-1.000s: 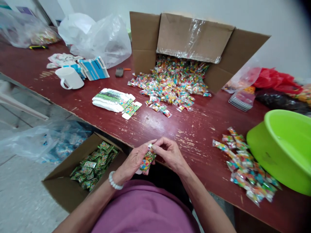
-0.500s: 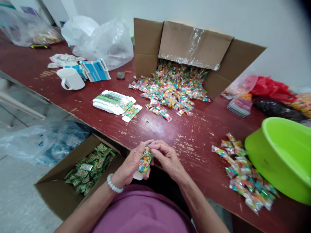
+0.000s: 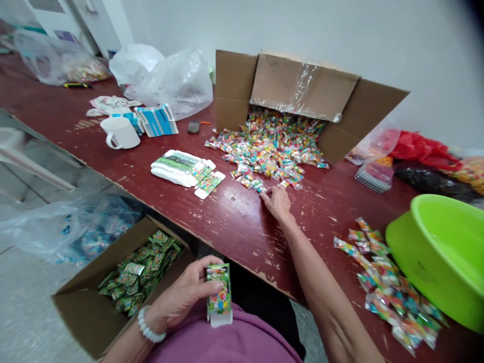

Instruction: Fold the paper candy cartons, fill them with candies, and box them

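Note:
My left hand is closed on a small printed green carton, upright, with a white flap open at its lower end. The thumb lies across its front. My right hand reaches over the table to the near edge of a heap of wrapped candies. Its fingers are slightly apart, and the fingertips meet the nearest packets; I see nothing held. The heap spills from a tipped cardboard box. Left of it lies a stack of flattened cartons, one loose at its end.
Below the table's left edge, an open cardboard box holds filled green cartons. A green basin stands at the right beside more candy packets. A white mug, plastic bags and a red bag sit farther back.
My right hand has left the carton and stretched forward to the candy heap. The left hand has lowered and turned the carton, now holding it alone. The view has tilted slightly.

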`<action>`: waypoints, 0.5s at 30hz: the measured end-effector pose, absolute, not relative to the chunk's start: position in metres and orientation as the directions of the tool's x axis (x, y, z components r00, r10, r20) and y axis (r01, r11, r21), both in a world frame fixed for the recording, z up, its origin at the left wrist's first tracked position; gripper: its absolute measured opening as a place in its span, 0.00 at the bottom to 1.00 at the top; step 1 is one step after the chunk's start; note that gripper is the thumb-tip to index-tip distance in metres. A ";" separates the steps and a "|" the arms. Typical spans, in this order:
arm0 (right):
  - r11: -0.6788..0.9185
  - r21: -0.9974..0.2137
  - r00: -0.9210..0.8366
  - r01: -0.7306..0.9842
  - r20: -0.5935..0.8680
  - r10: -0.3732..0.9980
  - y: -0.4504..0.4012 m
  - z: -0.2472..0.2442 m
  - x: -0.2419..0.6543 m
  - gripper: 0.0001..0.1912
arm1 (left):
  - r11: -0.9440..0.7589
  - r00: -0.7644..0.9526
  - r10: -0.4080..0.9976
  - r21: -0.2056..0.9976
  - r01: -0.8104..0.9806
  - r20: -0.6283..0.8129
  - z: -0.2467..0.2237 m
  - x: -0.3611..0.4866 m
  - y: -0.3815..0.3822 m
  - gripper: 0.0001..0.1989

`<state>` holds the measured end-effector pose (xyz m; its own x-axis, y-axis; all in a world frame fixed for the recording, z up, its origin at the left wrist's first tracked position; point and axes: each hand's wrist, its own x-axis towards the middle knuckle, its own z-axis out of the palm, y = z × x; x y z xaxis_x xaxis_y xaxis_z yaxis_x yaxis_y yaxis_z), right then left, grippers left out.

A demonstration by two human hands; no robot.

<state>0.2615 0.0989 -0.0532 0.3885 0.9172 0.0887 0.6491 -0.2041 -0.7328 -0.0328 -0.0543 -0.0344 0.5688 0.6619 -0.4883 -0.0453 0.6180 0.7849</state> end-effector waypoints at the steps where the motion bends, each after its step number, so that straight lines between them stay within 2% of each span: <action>1: -0.204 -0.739 0.378 0.643 0.074 0.923 0.097 -0.056 0.263 0.07 | 0.558 0.545 0.689 0.830 0.021 -0.477 -0.037 -0.045 -0.052 0.21; 4: -0.161 -0.787 0.307 0.595 0.037 0.951 0.079 -0.056 0.260 0.11 | 0.368 0.555 0.674 0.873 0.319 -0.487 -0.038 -0.082 -0.037 0.24; 7: -0.108 -0.859 0.166 0.501 -0.027 0.986 0.043 -0.045 0.244 0.18 | 0.263 0.661 0.471 0.808 0.527 -0.584 -0.033 -0.103 -0.023 0.18; 9: -0.085 -0.936 -0.047 0.342 -0.107 0.993 0.014 -0.034 0.227 0.17 | 0.326 0.670 0.447 0.805 0.496 -0.594 -0.030 -0.103 -0.019 0.15; 11: -0.084 -0.971 -0.253 0.222 -0.141 0.957 -0.012 -0.024 0.208 0.14 | 0.458 0.643 0.529 0.824 0.334 -0.554 -0.028 -0.094 -0.018 0.14; 13: -0.006 -0.974 -0.317 0.227 -0.079 0.945 -0.029 -0.017 0.193 0.11 | 0.542 0.629 0.588 0.825 0.161 -0.509 -0.027 -0.081 -0.020 0.14; 15: 0.143 -0.936 -0.305 0.323 0.040 0.951 -0.038 -0.012 0.183 0.09 | 0.560 0.652 0.594 0.824 0.084 -0.470 -0.024 -0.067 -0.023 0.14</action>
<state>0.1833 -0.0381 -0.0121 -0.3052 0.9514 0.0398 0.3227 0.1426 -0.9357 -0.0674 -0.0229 -0.0243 0.6523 0.5944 -0.4702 0.0840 0.5599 0.8243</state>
